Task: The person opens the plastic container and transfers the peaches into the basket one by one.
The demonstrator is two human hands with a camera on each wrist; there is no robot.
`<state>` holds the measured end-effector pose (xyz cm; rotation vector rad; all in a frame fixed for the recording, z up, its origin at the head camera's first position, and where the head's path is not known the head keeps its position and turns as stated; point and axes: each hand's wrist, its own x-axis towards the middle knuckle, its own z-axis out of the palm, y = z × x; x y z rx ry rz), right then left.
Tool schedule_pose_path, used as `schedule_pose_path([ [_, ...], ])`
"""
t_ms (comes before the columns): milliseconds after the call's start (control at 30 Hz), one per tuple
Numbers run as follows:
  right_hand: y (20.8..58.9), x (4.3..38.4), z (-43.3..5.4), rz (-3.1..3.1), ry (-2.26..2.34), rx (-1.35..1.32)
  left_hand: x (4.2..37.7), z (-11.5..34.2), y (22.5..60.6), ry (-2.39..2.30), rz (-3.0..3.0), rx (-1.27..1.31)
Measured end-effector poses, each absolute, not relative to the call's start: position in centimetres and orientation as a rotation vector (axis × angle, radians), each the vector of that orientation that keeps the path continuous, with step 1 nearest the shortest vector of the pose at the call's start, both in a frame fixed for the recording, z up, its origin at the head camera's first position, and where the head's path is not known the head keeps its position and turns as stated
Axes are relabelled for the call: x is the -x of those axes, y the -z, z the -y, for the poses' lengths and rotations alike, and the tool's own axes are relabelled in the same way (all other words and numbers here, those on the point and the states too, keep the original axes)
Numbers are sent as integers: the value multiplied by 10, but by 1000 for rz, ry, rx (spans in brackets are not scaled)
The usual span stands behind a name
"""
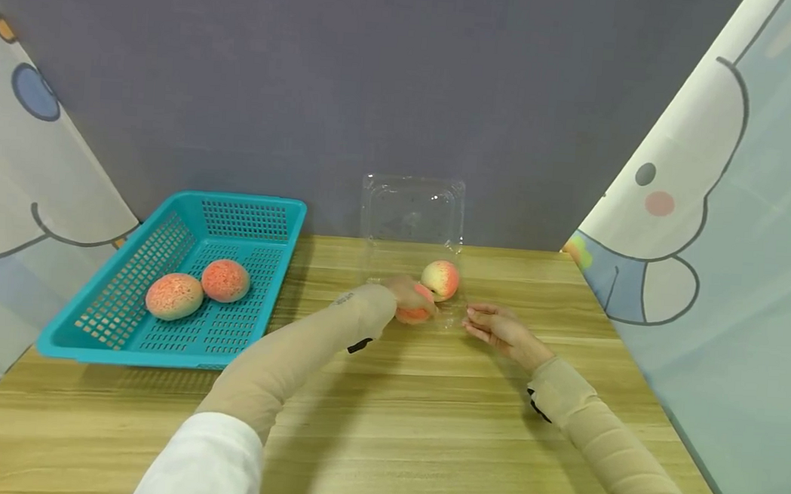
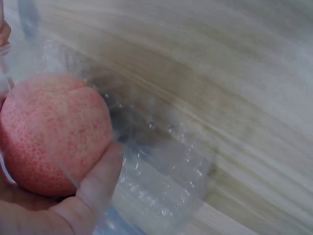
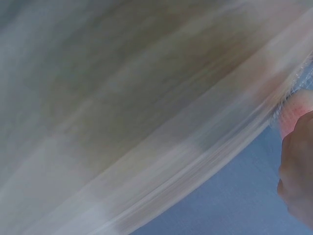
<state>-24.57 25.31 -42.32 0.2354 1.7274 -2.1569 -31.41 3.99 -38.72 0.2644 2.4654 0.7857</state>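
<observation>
A clear plastic clamshell box (image 1: 413, 203) stands at the back middle of the table, its lid raised against the grey wall. My left hand (image 1: 402, 291) grips a pinkish peach (image 2: 54, 137) over the near left part of the box, the thumb curled along its side in the left wrist view. A second, yellow and red peach (image 1: 440, 280) lies in the box just behind it. At the box's right edge, my right hand (image 1: 504, 333) pinches the thin plastic rim between thumb and fingers. In the right wrist view that hand appears only partly, at the right border.
On the left stands a turquoise plastic basket (image 1: 280, 285) holding two more peaches, one (image 1: 175, 296) beside the other (image 1: 226, 280). The wooden table (image 1: 424, 438) ends at a grey wall (image 1: 405, 89) behind, with cartoon-printed cloths on both sides.
</observation>
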Motion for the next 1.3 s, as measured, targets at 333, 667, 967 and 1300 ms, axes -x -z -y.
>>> schedule_pose_path([
  [333, 422, 246, -253, -1733, 2149, -243, 316, -29, 373, -739, -2504, -286],
  [667, 423, 247, -254, -1723, 2159, -229, 323, -22, 359, -771, -2543, -321],
  [967, 423, 246, -254, -1702, 2173, -221, 323, -11, 343, -741, -2616, -372],
  [1300, 425, 248, -254, -1728, 2150, -241, 326, 4, 335, -796, -2601, -381],
])
